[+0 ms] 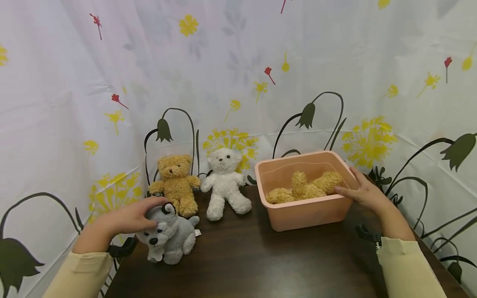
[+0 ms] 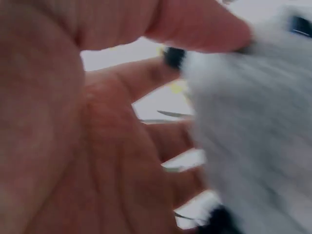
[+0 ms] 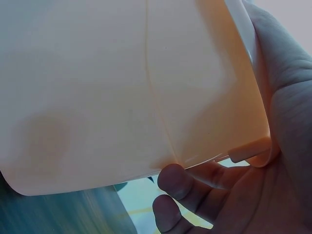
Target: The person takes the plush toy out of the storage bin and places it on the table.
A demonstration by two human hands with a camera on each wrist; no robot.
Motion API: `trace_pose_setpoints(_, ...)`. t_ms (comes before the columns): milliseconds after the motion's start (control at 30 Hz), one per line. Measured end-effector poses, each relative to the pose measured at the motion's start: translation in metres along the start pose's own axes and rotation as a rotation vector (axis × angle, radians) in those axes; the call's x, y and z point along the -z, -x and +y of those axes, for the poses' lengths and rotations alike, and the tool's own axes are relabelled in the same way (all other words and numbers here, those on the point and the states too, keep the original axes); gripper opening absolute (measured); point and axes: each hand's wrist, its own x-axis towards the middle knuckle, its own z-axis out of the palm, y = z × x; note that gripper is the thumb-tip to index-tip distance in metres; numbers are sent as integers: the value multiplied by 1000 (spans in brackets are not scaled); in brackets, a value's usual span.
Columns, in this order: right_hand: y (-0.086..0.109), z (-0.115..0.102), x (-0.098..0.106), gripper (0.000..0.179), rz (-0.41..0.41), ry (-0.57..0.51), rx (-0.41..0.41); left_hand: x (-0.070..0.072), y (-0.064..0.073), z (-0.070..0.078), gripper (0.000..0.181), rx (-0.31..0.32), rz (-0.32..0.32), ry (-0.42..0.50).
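My left hand (image 1: 124, 217) holds a grey-and-white plush dog (image 1: 182, 238) by the head, at the left of the table in the head view. In the left wrist view, the thumb and fingers lie on either side of the blurred grey fur (image 2: 253, 126). My right hand (image 1: 372, 196) grips the right end of a pink plastic bin (image 1: 305, 217), thumb over the rim. The right wrist view shows fingertips (image 3: 176, 181) under the bin's edge. Inside the bin lies a curly golden plush toy (image 1: 314, 188), partly hidden by the front wall.
A golden teddy bear (image 1: 175, 182) sits behind the dog at the back of the dark wooden table (image 1: 238, 265). Next to it sits a white teddy bear (image 1: 225, 184), left of the bin. A flower-printed curtain (image 1: 238, 82) hangs behind the table.
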Motion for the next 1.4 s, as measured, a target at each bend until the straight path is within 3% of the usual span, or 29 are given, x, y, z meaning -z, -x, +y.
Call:
trace_pose_setpoints(67, -1, 0, 0, 120, -3, 4, 1, 6, -7, 8, 67, -15, -3, -40)
trace_pose_setpoints(200, 0, 0, 0, 121, -6, 15, 2, 17, -29, 33, 51, -74, 61, -178)
trace_pose_setpoints(300, 0, -1, 0, 121, -3, 13, 8, 24, -53, 64, 42, -131, 86, -243)
trace_pose_setpoints(400, 1, -1, 0, 120, -7, -1, 13, 28, -80, 103, 38, -210, 27, -252)
trace_pose_setpoints(567, -1, -3, 0, 120, -23, 10, 9, 15, -138, 159, 35, -361, -96, -223)
trace_pose_setpoints(700, -1, -3, 2, 120, -22, 23, 10, -5, -197, 190, 38, -443, -173, -159)
trace_pose_setpoints(767, 0, -2, 3, 119, -27, 14, 11, -16, -223, 202, 39, -450, -207, -128)
trace_pose_setpoints(900, 0, 0, 2, 119, -38, -8, 12, -41, -269, 214, 39, -430, -291, -81)
trace_pose_setpoints(1067, 1, 1, -2, 119, -28, -2, 21, -70, -315, 212, 37, -357, -385, -109)
trace_pose_setpoints(1233, 0, 1, -1, 119, -19, 13, 16, -88, -343, 214, 45, -194, -499, -56)
trace_pose_setpoints(1400, -1, 3, 0, 119, -23, 13, 21, -98, -354, 222, 74, -127, -551, -227)
